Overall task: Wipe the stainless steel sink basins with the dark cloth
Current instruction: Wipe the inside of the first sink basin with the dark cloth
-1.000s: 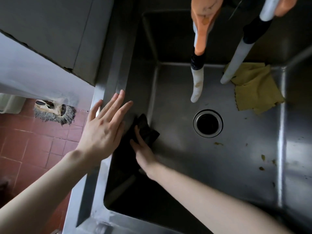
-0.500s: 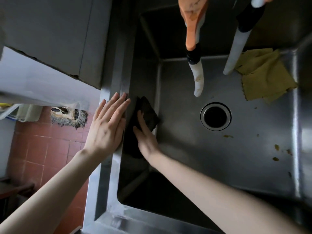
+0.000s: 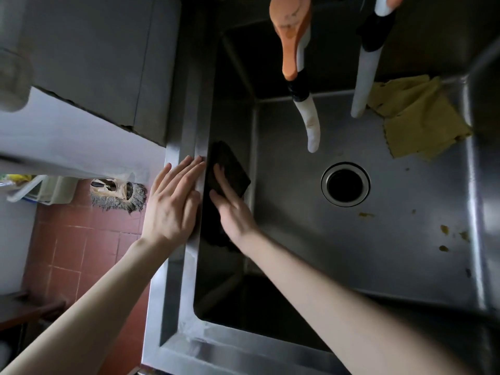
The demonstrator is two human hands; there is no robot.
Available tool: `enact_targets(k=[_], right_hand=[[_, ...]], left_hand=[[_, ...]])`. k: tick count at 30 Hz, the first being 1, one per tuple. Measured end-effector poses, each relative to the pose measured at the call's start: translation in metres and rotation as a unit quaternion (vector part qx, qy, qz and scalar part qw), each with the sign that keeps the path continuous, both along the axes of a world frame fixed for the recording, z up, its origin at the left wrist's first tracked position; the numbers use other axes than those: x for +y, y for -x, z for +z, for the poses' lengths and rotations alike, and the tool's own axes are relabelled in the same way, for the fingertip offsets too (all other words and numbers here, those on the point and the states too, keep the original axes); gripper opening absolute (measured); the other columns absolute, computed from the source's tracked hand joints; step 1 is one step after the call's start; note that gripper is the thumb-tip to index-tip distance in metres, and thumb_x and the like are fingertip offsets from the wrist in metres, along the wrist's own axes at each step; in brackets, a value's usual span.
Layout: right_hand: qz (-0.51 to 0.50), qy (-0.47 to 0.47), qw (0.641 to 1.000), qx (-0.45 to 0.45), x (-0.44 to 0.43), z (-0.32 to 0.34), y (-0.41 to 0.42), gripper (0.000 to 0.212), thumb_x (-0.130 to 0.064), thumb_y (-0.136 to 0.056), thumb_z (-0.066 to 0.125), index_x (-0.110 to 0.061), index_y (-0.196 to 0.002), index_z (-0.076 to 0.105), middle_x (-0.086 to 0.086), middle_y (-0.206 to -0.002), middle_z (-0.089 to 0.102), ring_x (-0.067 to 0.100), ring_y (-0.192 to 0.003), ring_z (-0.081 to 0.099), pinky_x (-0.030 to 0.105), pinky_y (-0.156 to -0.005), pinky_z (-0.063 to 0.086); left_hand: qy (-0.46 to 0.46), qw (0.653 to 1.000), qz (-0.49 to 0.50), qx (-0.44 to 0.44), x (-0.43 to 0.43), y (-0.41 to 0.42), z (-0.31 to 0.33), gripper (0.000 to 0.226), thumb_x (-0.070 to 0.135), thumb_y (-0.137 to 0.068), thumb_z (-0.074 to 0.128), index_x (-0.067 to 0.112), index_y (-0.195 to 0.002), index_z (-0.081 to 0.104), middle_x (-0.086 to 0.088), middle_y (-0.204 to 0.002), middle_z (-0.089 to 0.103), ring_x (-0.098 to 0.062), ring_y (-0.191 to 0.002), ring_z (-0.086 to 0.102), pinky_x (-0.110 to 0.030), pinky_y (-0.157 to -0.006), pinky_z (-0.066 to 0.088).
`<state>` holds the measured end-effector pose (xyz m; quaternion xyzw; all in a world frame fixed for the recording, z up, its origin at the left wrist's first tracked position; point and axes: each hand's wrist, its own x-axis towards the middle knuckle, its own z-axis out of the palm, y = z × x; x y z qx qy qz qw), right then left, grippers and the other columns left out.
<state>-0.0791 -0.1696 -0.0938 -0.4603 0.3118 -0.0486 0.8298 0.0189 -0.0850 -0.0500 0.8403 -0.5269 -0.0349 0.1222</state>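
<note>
A deep stainless steel sink basin [image 3: 378, 253] fills the middle and right of the head view, with a round drain [image 3: 345, 184] in its floor. The dark cloth [image 3: 232, 169] is spread against the basin's left inner wall, just below the rim. My right hand [image 3: 230, 207] presses flat on the cloth, fingers pointing up the wall. My left hand [image 3: 173, 201] lies flat with spread fingers on the sink's left rim [image 3: 186, 125], beside the cloth and holding nothing.
Two hanging faucet hoses [image 3: 308, 120] with orange handles [image 3: 292, 36] dangle over the basin's back. A yellow cloth [image 3: 419, 117] lies in the back right corner. Food scraps [image 3: 443, 228] dot the floor at right. A worn brush [image 3: 119, 197] lies on red floor tiles left of the sink.
My right hand has slid the dark cloth up the left wall toward the rim. My left hand has stayed on the rim. The head camera has shifted.
</note>
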Motion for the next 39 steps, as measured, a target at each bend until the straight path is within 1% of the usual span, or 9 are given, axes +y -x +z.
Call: enact_targets(k=[4,8,12,15,20,28,31,34,39], right_hand=[[0.031,0.038,0.998,0.028,0.014,-0.006,0.011,0.053,-0.027,-0.099,0.047,-0.048,-0.144,0.027,-0.007,-0.154,0.031,0.017,-0.138,0.033,0.026,-0.112,0.026],[0.087,0.037,0.995,0.036,0.048,-0.009,0.045,0.054,-0.028,-0.1,0.045,-0.046,-0.146,0.023,-0.011,-0.156,0.025,0.013,-0.142,0.026,0.016,-0.105,0.023],[0.138,0.056,0.986,0.078,0.074,-0.008,0.065,0.051,-0.036,-0.101,0.038,-0.046,-0.147,0.019,-0.006,-0.157,0.025,0.019,-0.143,0.025,0.029,-0.113,0.022],[0.119,0.039,0.988,0.096,0.08,-0.009,0.058,0.051,-0.035,-0.101,0.035,-0.043,-0.148,0.017,-0.009,-0.155,0.026,0.017,-0.143,0.026,0.039,-0.116,0.022],[0.079,0.024,0.987,0.138,0.079,-0.036,0.039,0.056,-0.03,-0.101,0.037,-0.043,-0.149,0.012,-0.009,-0.158,0.016,0.022,-0.143,0.024,0.033,-0.114,0.022],[0.02,-0.042,0.985,0.164,0.047,-0.09,0.012,0.053,-0.027,-0.1,0.043,-0.034,-0.149,0.024,0.0,-0.156,0.026,0.02,-0.14,0.031,0.028,-0.113,0.024],[0.019,-0.04,0.982,0.184,0.046,-0.084,0.005,0.054,-0.035,-0.096,0.046,-0.044,-0.145,0.027,-0.004,-0.153,0.033,0.023,-0.138,0.035,0.034,-0.114,0.023],[0.03,0.01,0.986,0.165,0.052,-0.061,0.012,0.055,-0.043,-0.091,0.043,-0.055,-0.141,0.024,-0.005,-0.151,0.036,0.026,-0.136,0.037,0.042,-0.113,0.026],[0.012,0.021,0.998,0.06,0.063,-0.007,0.036,0.059,-0.049,-0.085,0.046,-0.053,-0.141,0.03,-0.017,-0.152,0.031,0.007,-0.14,0.027,0.031,-0.117,0.021]], left_hand=[[-0.007,1.0,-0.002,-0.012,0.001,-0.001,-0.002,0.049,0.023,-0.094,0.031,0.006,-0.136,0.049,-0.007,-0.145,0.046,-0.02,-0.139,0.037,-0.047,-0.113,0.029],[-0.046,0.998,-0.01,-0.038,0.001,0.001,-0.002,0.05,0.028,-0.093,0.035,0.011,-0.138,0.046,-0.008,-0.148,0.042,-0.021,-0.142,0.032,-0.043,-0.116,0.024],[-0.108,0.991,-0.037,-0.071,-0.001,0.001,-0.001,0.055,0.038,-0.091,0.037,0.016,-0.141,0.043,-0.016,-0.15,0.036,-0.03,-0.142,0.028,-0.046,-0.118,0.02],[-0.136,0.985,-0.055,-0.091,-0.001,0.001,-0.001,0.056,0.042,-0.092,0.037,0.02,-0.143,0.041,-0.02,-0.15,0.032,-0.034,-0.143,0.023,-0.046,-0.119,0.015],[-0.136,0.982,-0.056,-0.115,-0.002,-0.001,-0.006,0.051,0.039,-0.094,0.038,0.02,-0.142,0.043,-0.021,-0.147,0.033,-0.036,-0.141,0.026,-0.047,-0.118,0.017],[-0.071,0.992,-0.044,-0.093,-0.001,-0.002,-0.007,0.045,0.027,-0.094,0.042,0.012,-0.135,0.05,-0.019,-0.142,0.042,-0.033,-0.137,0.034,-0.045,-0.116,0.023],[-0.065,0.993,-0.044,-0.088,-0.001,-0.002,-0.007,0.044,0.026,-0.095,0.041,0.011,-0.135,0.05,-0.018,-0.142,0.043,-0.033,-0.136,0.035,-0.045,-0.116,0.024],[-0.066,0.993,-0.043,-0.083,-0.001,-0.002,-0.006,0.044,0.028,-0.096,0.039,0.011,-0.135,0.05,-0.018,-0.143,0.043,-0.032,-0.137,0.034,-0.045,-0.116,0.024],[-0.064,0.995,-0.044,-0.069,0.001,-0.003,-0.005,0.042,0.029,-0.098,0.037,0.013,-0.135,0.049,-0.017,-0.143,0.043,-0.034,-0.136,0.035,-0.048,-0.114,0.026]])
